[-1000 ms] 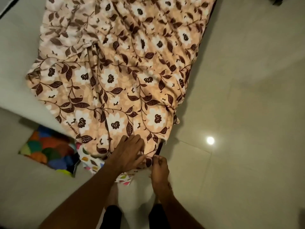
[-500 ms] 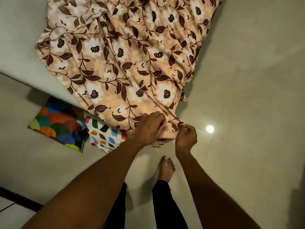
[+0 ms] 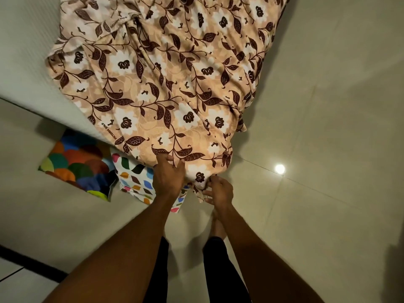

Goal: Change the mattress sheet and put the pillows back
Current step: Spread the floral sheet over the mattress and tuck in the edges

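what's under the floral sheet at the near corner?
The pale mattress shows bare to the left of the sheet. Both pillows lie on the floor, partly beneath its overhang. The corner itself is covered, with the left hand and right hand at it.
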A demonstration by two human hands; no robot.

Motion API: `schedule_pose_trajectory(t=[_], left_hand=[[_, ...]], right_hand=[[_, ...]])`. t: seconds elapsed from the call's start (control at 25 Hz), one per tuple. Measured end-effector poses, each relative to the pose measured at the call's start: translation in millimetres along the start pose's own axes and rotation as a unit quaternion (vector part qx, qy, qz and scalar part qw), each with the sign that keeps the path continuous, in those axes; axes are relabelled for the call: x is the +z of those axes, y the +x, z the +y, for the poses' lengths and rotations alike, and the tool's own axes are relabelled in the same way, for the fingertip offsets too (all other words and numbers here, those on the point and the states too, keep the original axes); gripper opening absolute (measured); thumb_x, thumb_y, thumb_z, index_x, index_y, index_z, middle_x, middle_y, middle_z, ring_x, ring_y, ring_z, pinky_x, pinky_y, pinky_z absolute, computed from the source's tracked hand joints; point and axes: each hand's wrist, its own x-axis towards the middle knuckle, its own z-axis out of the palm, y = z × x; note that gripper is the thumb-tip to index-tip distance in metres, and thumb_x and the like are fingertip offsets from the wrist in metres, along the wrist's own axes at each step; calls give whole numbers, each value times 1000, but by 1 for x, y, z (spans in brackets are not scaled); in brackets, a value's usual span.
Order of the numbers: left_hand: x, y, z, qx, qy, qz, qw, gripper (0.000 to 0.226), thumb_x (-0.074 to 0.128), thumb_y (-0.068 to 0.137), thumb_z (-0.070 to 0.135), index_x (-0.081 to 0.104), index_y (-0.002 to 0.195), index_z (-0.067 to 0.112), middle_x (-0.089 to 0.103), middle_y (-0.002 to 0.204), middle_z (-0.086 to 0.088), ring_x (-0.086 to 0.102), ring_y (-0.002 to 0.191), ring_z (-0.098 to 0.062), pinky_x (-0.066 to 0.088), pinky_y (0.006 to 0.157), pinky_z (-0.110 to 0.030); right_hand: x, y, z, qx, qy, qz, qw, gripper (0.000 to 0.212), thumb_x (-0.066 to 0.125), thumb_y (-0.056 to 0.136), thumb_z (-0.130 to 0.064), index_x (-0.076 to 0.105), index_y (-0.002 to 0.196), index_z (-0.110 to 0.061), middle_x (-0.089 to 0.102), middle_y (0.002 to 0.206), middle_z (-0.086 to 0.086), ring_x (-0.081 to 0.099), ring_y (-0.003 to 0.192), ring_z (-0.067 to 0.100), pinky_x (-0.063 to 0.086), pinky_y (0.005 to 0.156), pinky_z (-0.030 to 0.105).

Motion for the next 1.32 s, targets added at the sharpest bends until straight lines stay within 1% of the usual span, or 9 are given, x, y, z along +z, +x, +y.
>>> schedule_pose_trajectory(t=[0.08,0.2,0.36,0.48,0.64,0.76,0.88,1.12,1.32], left_hand=[[2,7,0,-1,20,8,1000,21,71,97,33,54,106,24,70,101,-4,70,91,-26,61,78,-47],[4,11,2,31,77,20,996,6,66,100,22,62,102,18,71,99,-4,69,90,-24,59,75,-42],[-4,-5,-12,48,157,-6,986,14,59,102,24,61,108,11,67,96,-8,66,89,-25,55,72,-38],[-11,-28,-37,-71,161,-20,984,20,60,101,24,62,111,7,69,105,-12,67,100,-31,52,79,-38],[-6,-35,-48,-166,-14,-33,985,17,61,101,18,61,115,8,71,109,-13,70,99,-31,50,73,-31],[8,-16,-55,-264,-196,-63,942,17,56,103,19,64,117,12,77,97,-11,74,75,-24,56,59,-31],[18,-10,-59,-309,-240,-149,908,20,48,103,15,66,109,9,74,95,-12,70,68,-23,53,59,-30],[43,8,-45,-330,-414,-201,824,36,36,110,29,64,125,13,78,107,-10,76,97,-28,62,88,-40],[66,10,-40,-378,-510,-136,761,53,27,107,50,66,117,15,69,118,-16,63,107,-33,50,107,-49]], right_hand=[[11,0,0,3,27,3,1000,14,64,99,-30,72,96,-19,78,90,9,78,76,28,62,59,37],[11,11,7,-88,-85,54,991,24,66,97,-35,69,75,-27,76,87,7,74,84,29,63,77,47],[-9,3,12,-167,-301,50,938,27,56,103,-33,74,105,-13,76,106,6,69,99,27,46,76,28],[-19,-9,21,-171,-368,59,912,25,54,104,-30,73,112,-15,74,111,3,69,103,26,44,76,27],[-5,-8,24,-104,-296,57,948,26,52,104,-31,69,112,-14,73,112,6,69,102,31,47,78,29],[6,5,32,21,-73,67,995,25,45,105,-30,65,107,-14,76,103,9,75,82,34,62,69,40],[9,8,34,95,53,30,994,26,44,104,-20,64,119,-10,76,95,12,74,75,32,55,58,32],[24,38,26,55,64,-11,996,24,56,103,-24,70,117,-9,78,100,17,76,62,26,52,47,25],[3,65,7,58,120,46,990,16,58,102,-6,66,114,2,73,101,18,77,81,32,66,73,46]])
